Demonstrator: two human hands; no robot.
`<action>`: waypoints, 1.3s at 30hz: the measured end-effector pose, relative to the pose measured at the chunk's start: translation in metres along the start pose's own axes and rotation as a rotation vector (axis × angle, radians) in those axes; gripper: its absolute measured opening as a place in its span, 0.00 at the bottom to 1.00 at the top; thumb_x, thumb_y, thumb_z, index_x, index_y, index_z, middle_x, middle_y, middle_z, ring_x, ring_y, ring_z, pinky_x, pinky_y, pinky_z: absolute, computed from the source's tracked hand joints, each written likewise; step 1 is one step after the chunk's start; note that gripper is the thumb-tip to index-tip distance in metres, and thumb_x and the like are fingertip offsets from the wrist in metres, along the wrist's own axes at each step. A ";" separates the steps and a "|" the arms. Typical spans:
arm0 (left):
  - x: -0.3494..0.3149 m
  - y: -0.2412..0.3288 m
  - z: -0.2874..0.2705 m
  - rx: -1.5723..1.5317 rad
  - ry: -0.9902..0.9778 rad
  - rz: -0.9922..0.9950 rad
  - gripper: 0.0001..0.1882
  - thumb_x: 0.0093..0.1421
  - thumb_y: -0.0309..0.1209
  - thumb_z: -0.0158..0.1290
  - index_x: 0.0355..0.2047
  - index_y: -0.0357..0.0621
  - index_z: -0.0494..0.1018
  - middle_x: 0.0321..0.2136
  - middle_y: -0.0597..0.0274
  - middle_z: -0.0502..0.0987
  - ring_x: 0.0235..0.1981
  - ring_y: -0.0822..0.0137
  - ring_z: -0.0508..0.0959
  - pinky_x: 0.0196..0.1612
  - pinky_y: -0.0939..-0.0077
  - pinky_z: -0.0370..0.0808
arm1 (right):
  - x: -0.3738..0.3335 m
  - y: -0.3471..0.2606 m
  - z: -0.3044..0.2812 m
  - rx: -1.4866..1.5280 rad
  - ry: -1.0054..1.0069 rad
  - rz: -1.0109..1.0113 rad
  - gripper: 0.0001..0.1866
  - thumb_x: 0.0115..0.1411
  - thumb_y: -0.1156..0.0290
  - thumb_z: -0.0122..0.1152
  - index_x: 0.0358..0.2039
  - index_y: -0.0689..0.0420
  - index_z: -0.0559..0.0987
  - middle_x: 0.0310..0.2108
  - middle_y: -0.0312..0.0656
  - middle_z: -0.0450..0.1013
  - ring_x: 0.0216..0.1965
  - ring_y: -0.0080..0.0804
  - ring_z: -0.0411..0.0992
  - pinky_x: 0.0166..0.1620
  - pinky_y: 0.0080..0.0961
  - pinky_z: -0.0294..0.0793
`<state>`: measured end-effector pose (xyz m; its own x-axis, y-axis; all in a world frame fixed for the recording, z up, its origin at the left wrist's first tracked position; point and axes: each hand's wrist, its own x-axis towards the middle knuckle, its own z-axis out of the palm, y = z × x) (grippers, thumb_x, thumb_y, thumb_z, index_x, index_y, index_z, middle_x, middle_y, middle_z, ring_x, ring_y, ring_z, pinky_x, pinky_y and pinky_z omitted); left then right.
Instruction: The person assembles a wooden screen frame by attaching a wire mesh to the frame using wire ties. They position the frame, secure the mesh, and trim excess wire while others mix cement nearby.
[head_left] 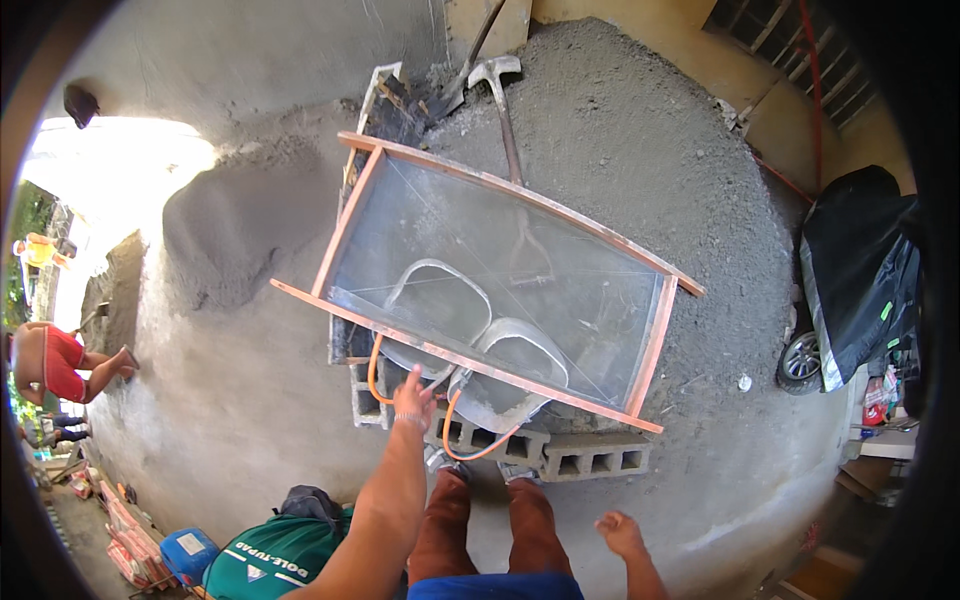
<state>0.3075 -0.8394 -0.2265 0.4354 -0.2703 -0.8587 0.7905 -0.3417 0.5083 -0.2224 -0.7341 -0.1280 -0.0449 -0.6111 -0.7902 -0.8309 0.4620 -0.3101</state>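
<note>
- Wooden-framed mesh screen [495, 255]: ahead of the left hand [413, 398], its near rail just beyond the fingertips, the hand left of that rail's midpoint. From the right hand [622, 534], it lies ahead and apart, the near right corner being closest.
- Form: long rectangle, set aslant, left end farther off; reddish-brown rails run past the corners; fine grey mesh, see-through, with thin pale lines across it.
- Left hand: partly open, a finger pointing toward the near rail; no held item visible. Contact with the rail or the things below it: cannot tell.
- Right hand: at the person's right side, fingers curled inward, no item visible; how tightly they close, cannot tell.
- Two grey containers, left [400, 357] and right [490, 405]: beneath the near rail, rims visible through the mesh, orange handles projecting on the near side.
- Hollow concrete blocks [597, 458]: on the floor [280, 410], by the screen's near edge.
- Long-handled tool [507, 140]: on the grey sand heap [610, 110], crossing under the screen's far rail.
- Black sheet [865, 260]: right edge of the floor, beside a wheel [801, 357].
</note>
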 end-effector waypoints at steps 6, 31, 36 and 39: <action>0.083 -0.007 0.060 -0.091 0.070 -0.022 0.45 0.48 0.51 0.70 0.60 0.44 0.64 0.53 0.55 0.68 0.52 0.56 0.69 0.57 0.51 0.65 | -0.056 0.058 0.021 0.006 0.057 0.169 0.27 0.55 0.54 0.72 0.46 0.63 0.80 0.40 0.51 0.81 0.44 0.39 0.80 0.49 0.32 0.78; -0.059 0.077 0.152 -0.141 0.145 0.356 0.18 0.46 0.22 0.57 0.37 0.20 0.70 0.32 0.49 0.75 0.30 0.57 0.76 0.36 0.58 0.76 | 0.058 -0.108 -0.122 -0.307 0.822 -0.345 0.49 0.45 0.54 0.78 0.64 0.60 0.65 0.70 0.53 0.52 0.71 0.51 0.49 0.69 0.55 0.48; -0.133 0.089 0.157 -0.084 0.114 0.456 0.21 0.45 0.20 0.57 0.39 0.18 0.68 0.33 0.47 0.75 0.31 0.54 0.78 0.38 0.58 0.77 | 0.094 -0.101 -0.126 -0.384 0.662 -0.435 0.40 0.51 0.48 0.71 0.60 0.55 0.71 0.60 0.50 0.66 0.64 0.52 0.60 0.68 0.58 0.48; -0.175 0.095 0.161 -0.056 0.144 0.537 0.21 0.44 0.19 0.58 0.39 0.18 0.68 0.32 0.47 0.75 0.31 0.55 0.78 0.37 0.59 0.77 | 0.097 -0.078 -0.108 -0.420 0.599 -0.466 0.31 0.53 0.47 0.68 0.51 0.54 0.76 0.49 0.48 0.73 0.56 0.51 0.67 0.66 0.60 0.51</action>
<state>0.2375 -0.9694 -0.0177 0.8345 -0.2658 -0.4826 0.4618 -0.1404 0.8758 -0.2223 -0.8988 -0.1235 0.1643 -0.9693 -0.1831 -0.9680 -0.1227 -0.2187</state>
